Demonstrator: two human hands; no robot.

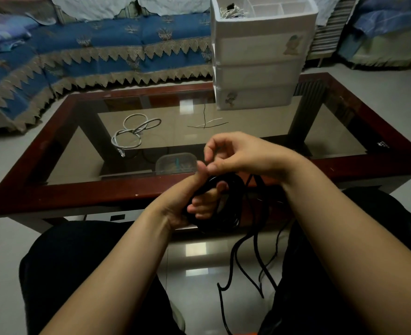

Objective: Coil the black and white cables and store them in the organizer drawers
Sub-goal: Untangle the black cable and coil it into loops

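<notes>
While loose black strands trail down between the knees to the pale floor (194, 281), the left hand (187, 201) grips the black cable (226, 204) as a coiled bundle just in front of the desk's near edge; its fingers (201, 209) are curled shut through the loops, with the thumb pressed up along the top of the coil; the right hand (238, 153) hangs just above the bundle, its fingers bent inward and narrow, thumb tip meeting the left thumb at the coil's upper rim, though whether it pinches a strand there cannot be told; beyond the hands lies the desk (83, 189), a glass top in a dark red wooden frame, with a clear plastic container (175, 163) showing under the glass; further back on the glass, to the left, the white cable (134, 131) rests in loose overlapping loops, well apart from both hands; near the middle lie a few thin wire ties (207, 124), black and white, crossed over one another; at the far right edge stands the white organizer (260, 56), its stacked drawers closed and a small tangle of ties in one top compartment; behind the desk runs a sofa (103, 52) under a blue cover.
</notes>
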